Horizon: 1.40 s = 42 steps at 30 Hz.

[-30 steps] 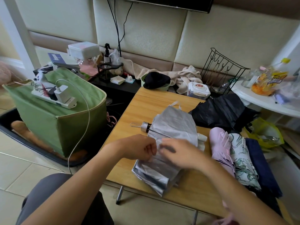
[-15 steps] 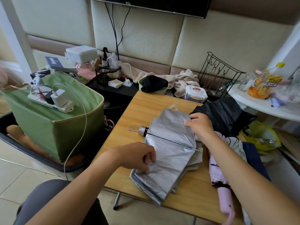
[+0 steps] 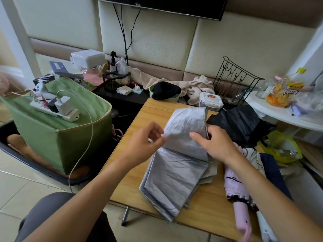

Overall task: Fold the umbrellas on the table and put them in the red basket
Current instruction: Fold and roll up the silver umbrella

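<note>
A silver umbrella (image 3: pixel 176 172) lies partly folded on the wooden table (image 3: pixel 132 154). My left hand (image 3: pixel 145 142) pinches the left edge of its upper canopy panel and lifts it. My right hand (image 3: pixel 215 144) grips the canopy's right side, fingers tucked behind the fabric. A black umbrella (image 3: pixel 241 123) lies crumpled at the back right. A pink umbrella (image 3: pixel 236 193), a floral one (image 3: pixel 253 159) and a navy one (image 3: pixel 272 173) lie closed along the right edge. No red basket is in view.
A green fabric box (image 3: pixel 52 137) with a power strip (image 3: pixel 54 109) stands on the floor to the left. A wipes tub (image 3: pixel 211 101), a black wire rack (image 3: pixel 234 81), a towel and a black cap sit behind the table. A white side table (image 3: pixel 279 112) is at right.
My left hand rose from the lower canopy to pinch a panel edge and lift it. My right hand came back from the far edge to the canopy's right side. The metal tip is now covered.
</note>
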Each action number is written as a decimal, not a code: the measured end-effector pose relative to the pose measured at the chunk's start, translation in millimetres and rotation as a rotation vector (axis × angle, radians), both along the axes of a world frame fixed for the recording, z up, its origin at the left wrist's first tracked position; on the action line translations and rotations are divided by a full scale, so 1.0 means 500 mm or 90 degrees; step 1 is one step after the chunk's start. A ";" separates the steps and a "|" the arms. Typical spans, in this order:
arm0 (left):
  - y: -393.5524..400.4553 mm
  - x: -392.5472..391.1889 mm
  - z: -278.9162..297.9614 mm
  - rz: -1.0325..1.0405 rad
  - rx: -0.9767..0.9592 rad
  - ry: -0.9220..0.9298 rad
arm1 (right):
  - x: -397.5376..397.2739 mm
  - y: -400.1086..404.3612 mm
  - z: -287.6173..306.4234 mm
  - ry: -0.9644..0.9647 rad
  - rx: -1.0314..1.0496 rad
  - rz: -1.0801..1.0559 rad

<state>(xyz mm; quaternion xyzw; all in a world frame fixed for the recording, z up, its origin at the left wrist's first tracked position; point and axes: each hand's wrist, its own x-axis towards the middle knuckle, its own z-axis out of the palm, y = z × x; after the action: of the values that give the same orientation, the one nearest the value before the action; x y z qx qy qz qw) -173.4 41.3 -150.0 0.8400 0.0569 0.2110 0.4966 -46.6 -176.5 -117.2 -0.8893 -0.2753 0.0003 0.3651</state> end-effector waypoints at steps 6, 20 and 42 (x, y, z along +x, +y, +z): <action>-0.007 -0.002 0.006 -0.099 -0.155 0.075 | -0.026 -0.006 0.006 -0.338 0.116 0.079; 0.014 -0.028 0.021 -0.211 -0.433 0.557 | -0.084 -0.003 -0.012 0.061 -0.170 0.357; -0.010 -0.016 0.015 -0.159 -0.601 0.402 | -0.177 0.017 -0.034 -0.302 -0.221 0.204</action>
<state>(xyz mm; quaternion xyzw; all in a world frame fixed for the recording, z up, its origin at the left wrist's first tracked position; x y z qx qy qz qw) -181.6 36.3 -142.7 0.5502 0.1908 -0.1577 0.7975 -134.8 -168.3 -134.1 -0.8590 -0.4848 -0.1026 0.1289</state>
